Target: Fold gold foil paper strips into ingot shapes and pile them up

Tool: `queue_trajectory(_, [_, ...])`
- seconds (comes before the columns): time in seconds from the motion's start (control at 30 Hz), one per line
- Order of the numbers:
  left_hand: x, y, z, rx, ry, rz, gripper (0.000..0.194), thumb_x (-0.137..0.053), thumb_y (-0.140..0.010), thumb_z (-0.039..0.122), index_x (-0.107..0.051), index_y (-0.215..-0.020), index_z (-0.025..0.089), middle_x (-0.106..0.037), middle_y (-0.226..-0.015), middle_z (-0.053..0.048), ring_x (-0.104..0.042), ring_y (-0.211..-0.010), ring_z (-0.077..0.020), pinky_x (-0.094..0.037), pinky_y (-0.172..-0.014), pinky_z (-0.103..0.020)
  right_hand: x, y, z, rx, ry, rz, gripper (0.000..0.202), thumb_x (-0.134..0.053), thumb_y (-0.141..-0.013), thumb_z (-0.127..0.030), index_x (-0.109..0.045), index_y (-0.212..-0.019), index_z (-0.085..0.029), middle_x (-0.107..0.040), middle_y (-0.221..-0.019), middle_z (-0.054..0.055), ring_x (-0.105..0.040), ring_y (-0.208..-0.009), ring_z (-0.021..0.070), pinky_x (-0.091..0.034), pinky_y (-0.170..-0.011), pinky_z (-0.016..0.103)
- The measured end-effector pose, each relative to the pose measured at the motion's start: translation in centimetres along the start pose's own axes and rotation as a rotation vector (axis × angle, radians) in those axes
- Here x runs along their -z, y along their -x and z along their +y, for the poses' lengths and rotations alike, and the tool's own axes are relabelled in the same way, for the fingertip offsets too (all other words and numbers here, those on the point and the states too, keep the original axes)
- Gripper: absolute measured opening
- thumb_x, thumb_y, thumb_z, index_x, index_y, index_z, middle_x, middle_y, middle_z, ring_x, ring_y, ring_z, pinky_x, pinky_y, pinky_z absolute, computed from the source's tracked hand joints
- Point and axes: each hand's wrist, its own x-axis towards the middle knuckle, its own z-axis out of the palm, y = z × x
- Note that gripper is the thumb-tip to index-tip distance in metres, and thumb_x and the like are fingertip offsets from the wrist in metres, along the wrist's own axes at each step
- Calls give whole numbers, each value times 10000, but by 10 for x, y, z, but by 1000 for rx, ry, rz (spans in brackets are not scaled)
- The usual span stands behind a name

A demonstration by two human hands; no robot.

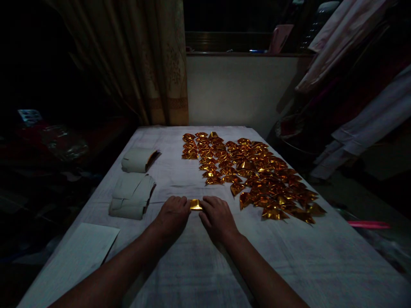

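Observation:
Between my two hands, near the middle of the table, is a small folded piece of gold foil paper. My left hand grips its left end with the fingers curled. At the opposite end, my right hand is closed on it too, the thumb on the near side. Beyond and to the right lies a spread of folded gold foil pieces, shiny and pointed at the ends. Left of my hands are two stacks of curved pale sheets, a nearer stack and a farther stack.
A flat pale sheet or pad lies at the table's left front. The table has a whitish cloth and meets a wall at its far end. A curtain hangs at the back left, and clothes hang on the right.

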Motion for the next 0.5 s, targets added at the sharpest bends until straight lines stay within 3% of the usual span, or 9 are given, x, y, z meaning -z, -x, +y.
queue_trajectory(0.17, [6, 3, -2, 9, 64, 12, 153, -514, -931, 138, -664, -918, 164, -677, -858, -82, -645, -844, -231, -468, -803, -369, -2, -2, 7, -38, -57, 70, 157, -545, -931, -196, -688, -991, -222, -720, -1011, 64, -608, -952, 225, -414, -852, 354])
queue_trajectory(0.23, [9, 7, 0, 61, 133, 25, 178, -477, -972, 189, -654, -978, 186, -695, -878, -57, -657, -848, -205, -469, -776, -324, 0, 0, 7, -87, -130, 88, 138, -539, -932, -204, -674, -911, -220, -717, -941, 48, -613, -912, 211, -411, -813, 331])
queue_trajectory(0.37, [7, 16, 12, 265, 329, 22, 191, -500, -978, 228, -606, -1137, 221, -717, -893, -15, -664, -826, -182, -450, -724, -288, 2, 6, 3, -205, -156, 129, 102, -600, -898, -237, -650, -811, -221, -718, -979, 43, -613, -984, 218, -400, -847, 339])
queue_trajectory(0.43, [2, 19, 19, 290, 273, 52, 134, -549, -957, 243, -624, -1064, 215, -710, -898, -32, -646, -852, -212, -437, -768, -327, 0, 9, 0, -238, -89, 145, 95, -621, -887, -258, -649, -807, -216, -713, -1026, 58, -602, -1027, 239, -396, -886, 367])
queue_trajectory(0.5, [-4, 21, 23, 282, 167, 109, 92, -556, -957, 258, -627, -982, 207, -692, -919, -52, -618, -889, -233, -422, -803, -357, -2, 11, -4, -244, -23, 159, 104, -597, -904, -259, -673, -946, -201, -701, -1114, 90, -590, -1082, 255, -399, -924, 392])
